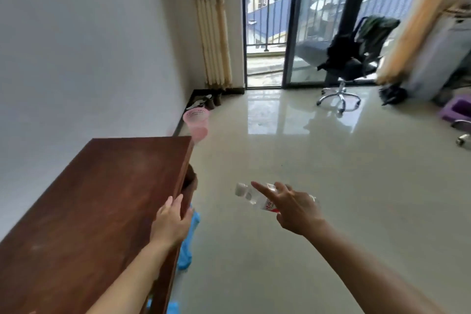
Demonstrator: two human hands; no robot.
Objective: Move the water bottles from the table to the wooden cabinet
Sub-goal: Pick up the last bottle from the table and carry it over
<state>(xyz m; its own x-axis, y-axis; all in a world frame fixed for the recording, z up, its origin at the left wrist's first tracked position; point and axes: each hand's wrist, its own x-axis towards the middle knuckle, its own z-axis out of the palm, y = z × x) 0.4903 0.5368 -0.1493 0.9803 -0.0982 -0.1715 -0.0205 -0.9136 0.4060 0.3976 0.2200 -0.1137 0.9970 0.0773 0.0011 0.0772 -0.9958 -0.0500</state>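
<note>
The right hand (293,209) carries a water bottle (254,197) above the floor, its fingers (263,190) curled round the body, index finger straight. The bottle lies near level, long axis running from 4 to 10 o'clock, cap leading. The wooden cabinet (102,199) stands at its 9 o'clock, close by, where the left hand (169,223) grips the top's front edge.

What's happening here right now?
A person holds one water bottle in the right hand, lying roughly sideways above the floor, cap pointing toward the wooden cabinet. The left hand holds the cabinet's front edge. The bottle is not yet in or on the cabinet.
</note>
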